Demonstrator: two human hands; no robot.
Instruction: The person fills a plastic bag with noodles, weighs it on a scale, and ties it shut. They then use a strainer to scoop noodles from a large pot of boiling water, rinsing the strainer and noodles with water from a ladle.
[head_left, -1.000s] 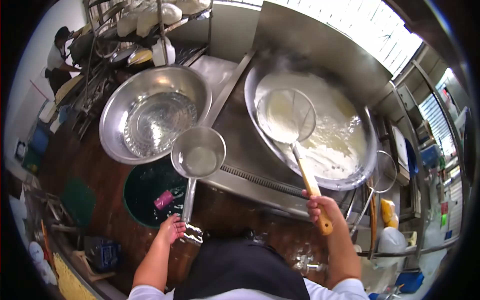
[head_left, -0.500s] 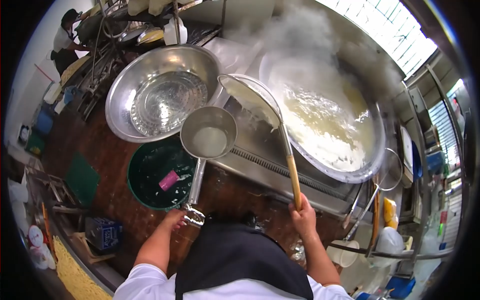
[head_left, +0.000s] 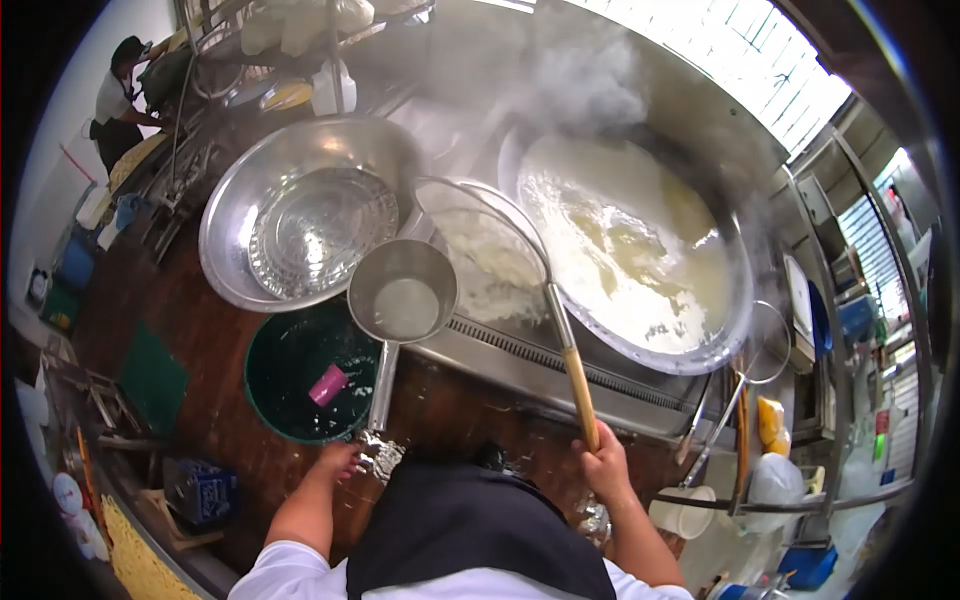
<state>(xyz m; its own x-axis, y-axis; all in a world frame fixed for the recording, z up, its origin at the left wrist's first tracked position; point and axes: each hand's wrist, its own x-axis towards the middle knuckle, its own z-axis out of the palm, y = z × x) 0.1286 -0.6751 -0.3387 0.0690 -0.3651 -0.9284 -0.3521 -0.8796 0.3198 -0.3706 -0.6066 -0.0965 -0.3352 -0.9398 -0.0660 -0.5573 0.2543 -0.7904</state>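
My right hand [head_left: 604,467] is closed around the wooden handle of a large, round mesh skimmer [head_left: 480,222]. Its hoop lies over the metal worktop, left of a wide vat [head_left: 742,310] filled with foamy, pale steaming liquid. Beside the end of a long-handled metal saucepan's handle is my left hand [head_left: 340,461], fingers curled; whether it grips that handle is not clear. The saucepan [head_left: 403,290] holds a little cloudy liquid. Something shiny, perhaps splashing water, shows at the handle's end. Below the saucepan stands a green tub [head_left: 262,385] with a pink cylindrical object [head_left: 327,384] in it.
A big metal basin [head_left: 225,215] stands behind the saucepan. Another metal-hooped skimmer [head_left: 768,342] leans at right, near a white bucket [head_left: 700,512]. At far left another person [head_left: 118,100] works by a bench. The floor [head_left: 215,340] is brown and wet-looking; a blue crate [head_left: 203,490] stands there.
The view has shifted, so the vat, basin and tub sit lower and further left. The skimmer's hoop has lowered slightly. Steam over the vat has thinned. Both hands keep their places.
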